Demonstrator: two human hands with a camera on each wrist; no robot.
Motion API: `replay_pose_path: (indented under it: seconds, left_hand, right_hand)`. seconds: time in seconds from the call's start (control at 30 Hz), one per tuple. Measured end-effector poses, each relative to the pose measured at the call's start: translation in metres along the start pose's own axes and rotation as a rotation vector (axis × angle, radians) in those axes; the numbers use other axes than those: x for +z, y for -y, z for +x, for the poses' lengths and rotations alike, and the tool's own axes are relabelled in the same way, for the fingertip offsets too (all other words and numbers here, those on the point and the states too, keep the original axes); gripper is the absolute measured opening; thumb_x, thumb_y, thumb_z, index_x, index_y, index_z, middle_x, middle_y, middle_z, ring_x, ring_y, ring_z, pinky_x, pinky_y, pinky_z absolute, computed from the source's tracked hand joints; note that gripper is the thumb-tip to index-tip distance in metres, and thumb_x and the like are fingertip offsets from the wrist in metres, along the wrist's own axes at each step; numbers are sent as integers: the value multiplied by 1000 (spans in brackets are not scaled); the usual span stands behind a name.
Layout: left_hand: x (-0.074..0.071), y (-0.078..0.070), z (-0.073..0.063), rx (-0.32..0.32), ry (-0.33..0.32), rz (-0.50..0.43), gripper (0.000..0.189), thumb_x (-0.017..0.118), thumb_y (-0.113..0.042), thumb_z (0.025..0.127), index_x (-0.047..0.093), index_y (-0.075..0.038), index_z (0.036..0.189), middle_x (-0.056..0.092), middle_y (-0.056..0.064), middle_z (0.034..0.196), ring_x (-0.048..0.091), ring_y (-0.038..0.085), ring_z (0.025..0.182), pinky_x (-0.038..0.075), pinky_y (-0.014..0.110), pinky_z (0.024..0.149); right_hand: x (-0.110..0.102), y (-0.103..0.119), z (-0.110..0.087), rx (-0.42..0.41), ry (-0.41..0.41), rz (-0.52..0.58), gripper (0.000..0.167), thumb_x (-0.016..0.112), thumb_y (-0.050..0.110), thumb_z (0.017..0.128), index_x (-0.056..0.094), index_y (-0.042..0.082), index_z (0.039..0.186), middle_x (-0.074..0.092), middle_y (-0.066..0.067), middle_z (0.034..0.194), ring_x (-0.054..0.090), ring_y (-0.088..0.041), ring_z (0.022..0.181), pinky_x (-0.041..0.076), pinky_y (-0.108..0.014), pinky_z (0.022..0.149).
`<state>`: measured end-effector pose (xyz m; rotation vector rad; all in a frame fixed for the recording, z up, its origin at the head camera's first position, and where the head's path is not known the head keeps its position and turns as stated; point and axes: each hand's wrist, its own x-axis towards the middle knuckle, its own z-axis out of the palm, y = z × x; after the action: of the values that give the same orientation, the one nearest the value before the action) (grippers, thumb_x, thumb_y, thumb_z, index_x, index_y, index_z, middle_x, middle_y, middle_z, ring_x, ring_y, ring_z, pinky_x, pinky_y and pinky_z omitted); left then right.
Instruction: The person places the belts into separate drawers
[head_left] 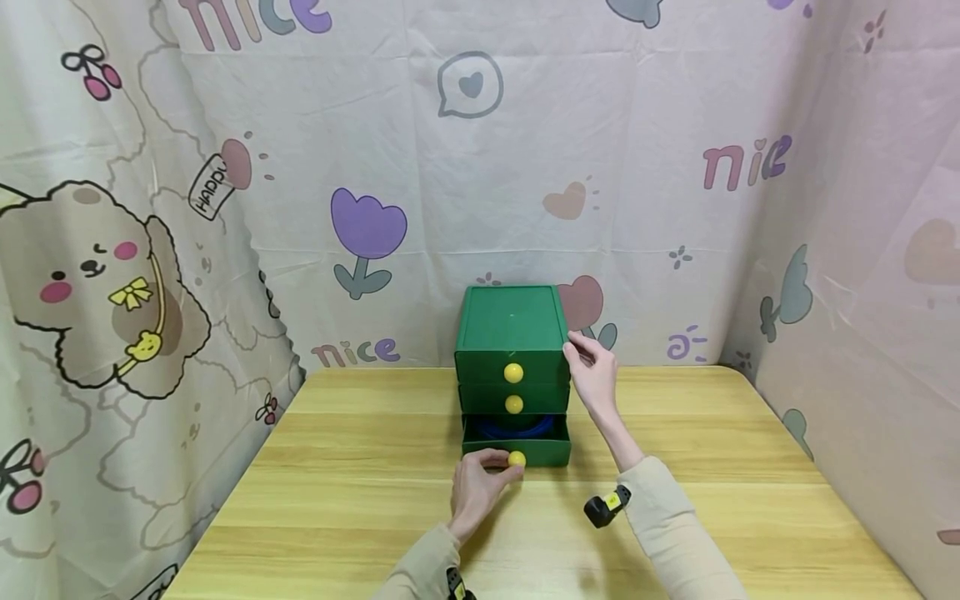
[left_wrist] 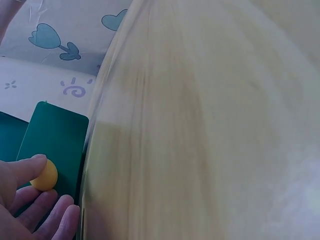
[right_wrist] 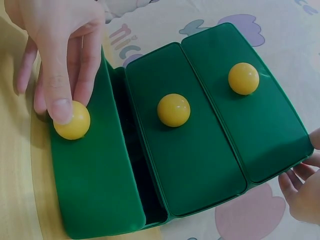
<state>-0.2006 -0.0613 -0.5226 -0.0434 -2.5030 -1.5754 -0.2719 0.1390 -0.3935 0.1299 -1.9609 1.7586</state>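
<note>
A small green cabinet of drawers [head_left: 512, 317] stands on the table, with three drawers one above another. Its bottom drawer [head_left: 551, 454] is pulled partway out, and a blue ring-like item [head_left: 517, 432] lies inside. My left hand [head_left: 477, 492] pinches that drawer's round yellow knob [right_wrist: 74, 121] between thumb and fingers. At the cabinet's upper right front corner, my right hand [head_left: 596, 375] grips the edge with its thumb and fingertips. The middle drawer [right_wrist: 187, 155] and the top drawer [right_wrist: 245, 120] are closed, each with a yellow knob.
The wooden table [head_left: 360, 475] extends on both sides of the cabinet. A printed cloth [head_left: 487, 167] hangs close behind it and along the left and right sides. Black wrist devices [head_left: 606, 507] are strapped over the beige sleeves.
</note>
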Motion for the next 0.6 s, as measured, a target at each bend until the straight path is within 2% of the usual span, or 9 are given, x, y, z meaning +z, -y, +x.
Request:
replay_pose_path:
  seconds: [0.4,0.6]
  left_hand:
    - [3,3,7,6,-3,-8,24,87,-32,77,80,-18,95,79,-3,89,73,14,86,55,27,72]
    - [5,4,10,2,-26,2,24,87,-35,77,80,-20,94,79,-3,88,73,15,87,54,28,72]
  right_hand:
    - [1,1,1,-3,-5,-18,33,61,5,98,65,-6,129,65,-27,132,64,-40,118,47,0,84]
    - [2,1,1,-11,-19,-28,32,62,5,98,66,-6,128,66,-27,129,66,-38,115,47,-1,84]
